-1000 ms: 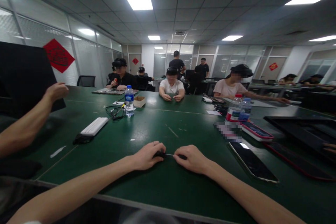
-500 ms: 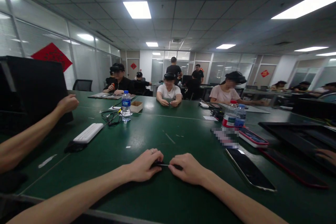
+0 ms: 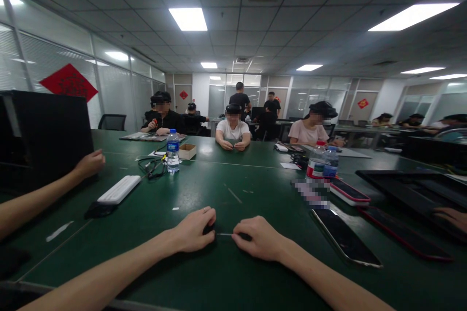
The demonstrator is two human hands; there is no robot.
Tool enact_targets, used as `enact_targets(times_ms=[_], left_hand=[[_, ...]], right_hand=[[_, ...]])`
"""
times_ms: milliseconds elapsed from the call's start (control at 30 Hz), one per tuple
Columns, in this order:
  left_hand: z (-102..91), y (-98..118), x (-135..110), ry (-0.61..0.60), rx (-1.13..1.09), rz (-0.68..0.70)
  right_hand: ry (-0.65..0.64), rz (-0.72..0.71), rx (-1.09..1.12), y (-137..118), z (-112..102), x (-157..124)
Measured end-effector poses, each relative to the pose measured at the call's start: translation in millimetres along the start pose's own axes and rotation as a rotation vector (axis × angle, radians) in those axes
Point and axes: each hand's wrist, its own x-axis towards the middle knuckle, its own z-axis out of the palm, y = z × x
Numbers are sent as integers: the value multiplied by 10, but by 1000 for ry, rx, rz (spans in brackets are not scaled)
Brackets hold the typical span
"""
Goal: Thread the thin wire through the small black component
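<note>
Both my hands rest on the green table (image 3: 233, 189) near its front edge. My left hand (image 3: 193, 231) is closed on a small black object, with a ring on one finger. My right hand (image 3: 257, 238) is closed on another small dark piece. A thin light strand or pin (image 3: 223, 234) runs between the two hands, just above the tabletop. What exactly each hand pinches is mostly hidden by the fingers.
A dark phone (image 3: 345, 238) lies right of my right hand, with a red-edged phone (image 3: 348, 190) and two bottles (image 3: 321, 163) behind. Another person's arm (image 3: 47, 189) holds a black panel (image 3: 44, 131) at left. A white strip (image 3: 118, 189), cables and water bottle (image 3: 172, 150) sit mid-left. Several people sit across.
My hands have drawn slightly apart, showing more of the thin strand between them. The view has tilted up a little. The neighbour's hand at left dropped lower.
</note>
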Motion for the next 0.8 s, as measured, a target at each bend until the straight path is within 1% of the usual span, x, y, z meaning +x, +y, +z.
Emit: enact_targets(times_ms=[133,333,500,700,800], left_hand=[[20,11,12,16,30,-11],[62,1,57,22,75,-79],[71,-14,76,27,103,-108],[64,18,44,45,107,-105],[30,32,38,60,96,-94]], right_hand=[[11,-4,-8,17,25,1],[10,-22,-17,34,38,0],[17,-21,-13,20,28,9],[8,-21,1,20,30,14],[17,-20,0,27,45,12]])
